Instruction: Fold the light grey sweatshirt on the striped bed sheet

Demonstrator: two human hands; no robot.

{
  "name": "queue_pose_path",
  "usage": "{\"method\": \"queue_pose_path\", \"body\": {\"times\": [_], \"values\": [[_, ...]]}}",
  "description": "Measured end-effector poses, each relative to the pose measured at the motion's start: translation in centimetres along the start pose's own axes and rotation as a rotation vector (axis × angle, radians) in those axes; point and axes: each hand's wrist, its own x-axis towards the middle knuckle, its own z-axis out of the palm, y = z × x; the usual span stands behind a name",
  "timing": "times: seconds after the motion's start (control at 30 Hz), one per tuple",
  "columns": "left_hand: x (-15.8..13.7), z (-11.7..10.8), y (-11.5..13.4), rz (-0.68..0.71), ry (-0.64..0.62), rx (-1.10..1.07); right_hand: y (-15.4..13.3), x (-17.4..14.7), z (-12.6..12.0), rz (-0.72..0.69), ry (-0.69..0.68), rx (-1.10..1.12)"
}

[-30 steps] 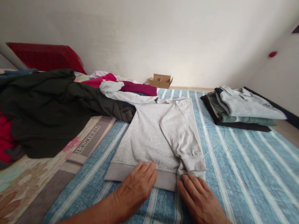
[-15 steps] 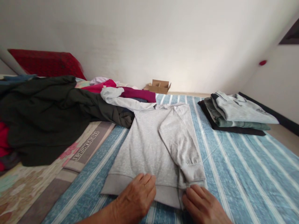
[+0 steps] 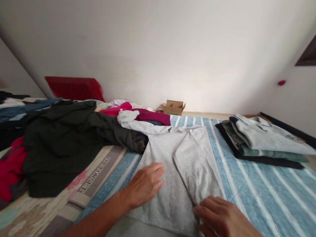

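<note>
A light grey long-sleeved sweatshirt (image 3: 164, 164) lies flat, its right sleeve (image 3: 197, 168) folded down over the body. Its other sleeve (image 3: 138, 125) stretches left at the top, the end bunched. Over the left side of the body is my left hand (image 3: 148, 182), fingers loosely spread and holding nothing. My right hand (image 3: 219, 215) is at the lower end of the folded sleeve, covering the cuff. Its fingers are curved, with a gap below them, and no cloth shows gripped. The hem is partly cut off at the bottom.
To the left, a dark garment (image 3: 61, 148) and red cloth (image 3: 12, 168) lie in a heap. Folded clothes (image 3: 269, 135) are stacked on the right of the striped blue bedsheet (image 3: 244, 184). A small cardboard box (image 3: 172, 108) and a red object (image 3: 75, 89) stand by the wall.
My left hand has let go of the hem and moved up over the sweatshirt body. My right hand has loosened at the cuff. The view has tilted upward, so everything sits lower.
</note>
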Motion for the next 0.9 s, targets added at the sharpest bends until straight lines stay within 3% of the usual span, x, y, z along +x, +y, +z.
{"method": "queue_pose_path", "body": {"times": [0.2,0.3,0.4,0.57,0.7,0.8,0.9], "values": [[4.5,-2.8,-8.8,-0.337,0.143,0.34,4.4,7.3,0.8,0.263,-0.178,0.069],[5.8,-3.8,-11.5,-0.394,0.196,0.437,8.6,12.2,2.3,0.414,-0.238,0.069],[7.2,-3.9,-13.0,-0.346,0.195,0.466,13.4,16.8,4.3,0.542,-0.228,-0.003],[9.6,-3.7,-15.4,-0.284,0.1,0.494,19.7,21.9,7.8,0.575,-0.265,-0.097],[10.7,-3.8,-17.2,-0.254,-0.002,0.47,22.6,24.1,8.9,0.53,-0.24,-0.141],[11.0,-3.9,-17.8,-0.279,0.009,0.46,23.9,25.1,9.1,0.503,-0.169,-0.18],[11.0,-3.8,-18.0,-0.349,0.051,0.43,24.3,25.2,9.7,0.559,-0.105,-0.218]]}}
